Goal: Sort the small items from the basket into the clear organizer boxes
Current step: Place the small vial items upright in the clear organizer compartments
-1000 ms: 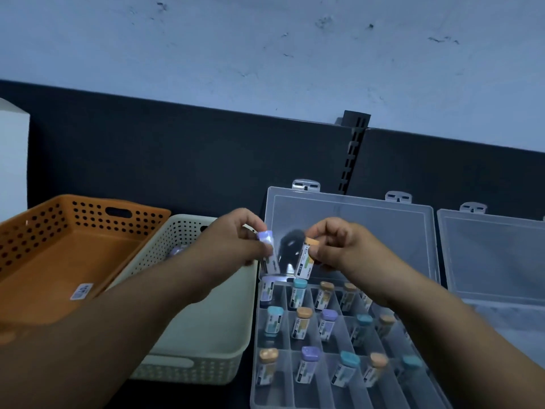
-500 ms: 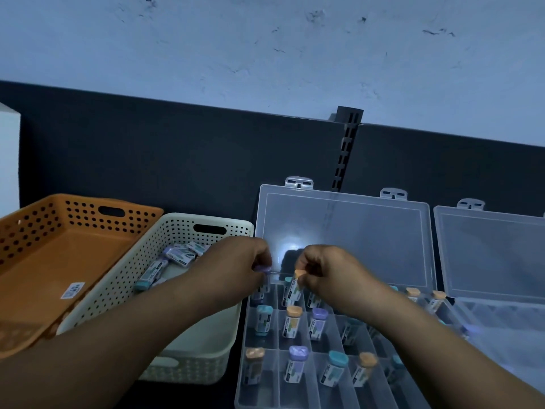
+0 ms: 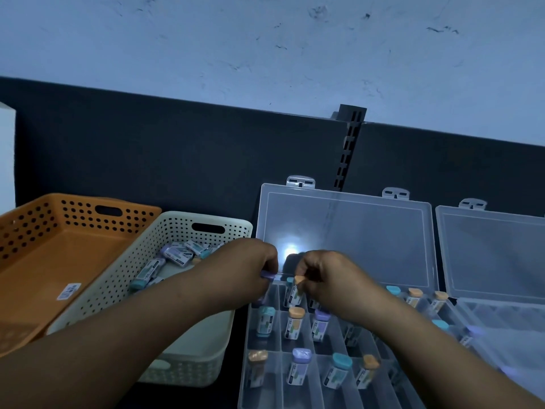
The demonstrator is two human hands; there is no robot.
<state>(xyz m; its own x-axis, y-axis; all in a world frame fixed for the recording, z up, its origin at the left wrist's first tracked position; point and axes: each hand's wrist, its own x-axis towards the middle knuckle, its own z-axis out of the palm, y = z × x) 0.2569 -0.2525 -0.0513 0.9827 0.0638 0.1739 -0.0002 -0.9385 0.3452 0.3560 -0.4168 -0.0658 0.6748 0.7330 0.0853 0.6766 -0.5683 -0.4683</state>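
My left hand [image 3: 250, 267] pinches a purple-capped small item [image 3: 267, 275] over the back left compartment of the clear organizer box [image 3: 298, 394]. My right hand [image 3: 327, 276] pinches an orange-capped item [image 3: 296, 287] that stands in the neighbouring back compartment. Several capped items, teal, orange and purple, stand upright in the box's other compartments. The cream basket [image 3: 118, 290] to the left holds several more items lying flat at its far end.
An orange basket [image 3: 35, 231] sits at far left with only a sticker inside. The organizer's lid [image 3: 368, 231] stands open against the dark back panel. A second clear organizer box [image 3: 501, 320] lies open at right. A white block stands at the left edge.
Both hands came down from in front of the open lid to the organizer's back row, carrying their items. The view shifted, and the basket's items came into sight.
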